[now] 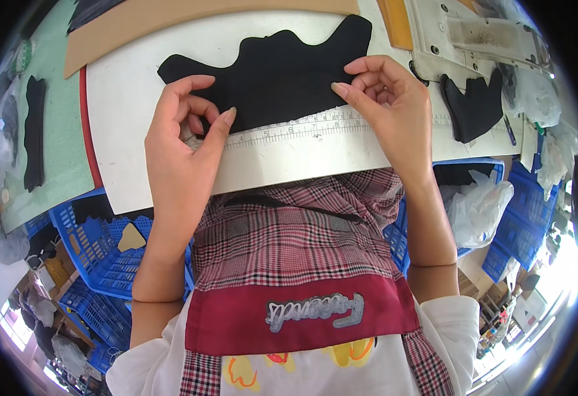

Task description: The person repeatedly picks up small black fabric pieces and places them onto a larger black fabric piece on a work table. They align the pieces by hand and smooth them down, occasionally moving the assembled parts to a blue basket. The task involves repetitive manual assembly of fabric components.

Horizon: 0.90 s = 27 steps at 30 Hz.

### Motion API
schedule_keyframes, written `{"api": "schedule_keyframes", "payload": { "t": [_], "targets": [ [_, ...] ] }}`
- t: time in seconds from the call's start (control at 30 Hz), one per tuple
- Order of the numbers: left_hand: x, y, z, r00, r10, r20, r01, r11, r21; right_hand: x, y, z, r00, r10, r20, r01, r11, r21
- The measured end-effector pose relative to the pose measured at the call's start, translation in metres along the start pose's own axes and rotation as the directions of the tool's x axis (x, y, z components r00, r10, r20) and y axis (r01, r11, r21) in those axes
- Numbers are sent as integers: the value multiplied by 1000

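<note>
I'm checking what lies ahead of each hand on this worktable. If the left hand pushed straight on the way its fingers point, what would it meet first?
The left hand points up and away across the table, so it would probably meet the black fabric piece first; its fingertips already rest at that piece's near edge, by the ruler strip.

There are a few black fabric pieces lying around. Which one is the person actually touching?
The big wavy-edged black piece at centre, pinched along its lower edge by both hands. The smaller one at right and the long strip at left lie untouched.

Three black fabric pieces (pixel 269 72) (pixel 475 105) (pixel 34 132), two hands (pixel 183 142) (pixel 388 109), one ruler strip (pixel 302 129), several blue plastic crates (pixel 104 251)
</note>
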<state>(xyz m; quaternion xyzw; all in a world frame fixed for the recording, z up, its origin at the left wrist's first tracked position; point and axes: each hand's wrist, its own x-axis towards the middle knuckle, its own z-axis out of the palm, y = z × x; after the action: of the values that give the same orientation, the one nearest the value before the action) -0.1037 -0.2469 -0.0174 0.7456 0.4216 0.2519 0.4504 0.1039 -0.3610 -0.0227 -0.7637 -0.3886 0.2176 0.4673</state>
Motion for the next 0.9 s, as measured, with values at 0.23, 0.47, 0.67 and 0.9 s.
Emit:
{"api": "schedule_keyframes", "payload": {
  "t": [0.23,0.47,0.67,0.9],
  "targets": [
    [0,-1,1,1000,26,11,-27,996,80,0,-1,-1,1000,1,6,-1,1000,-1],
    [0,-1,1,999,36,1,-36,997,70,0,-3,-1,1000,-4,8,4,1000,3],
    [-2,0,4,1000,25,-6,-25,997,73,-2,-1,0,999,-42,14,42,999,-30],
    [-8,10,26,906,418,59,-382,749,541,5,-7,-2,994,-69,86,84,978,-191]
  ]
}}
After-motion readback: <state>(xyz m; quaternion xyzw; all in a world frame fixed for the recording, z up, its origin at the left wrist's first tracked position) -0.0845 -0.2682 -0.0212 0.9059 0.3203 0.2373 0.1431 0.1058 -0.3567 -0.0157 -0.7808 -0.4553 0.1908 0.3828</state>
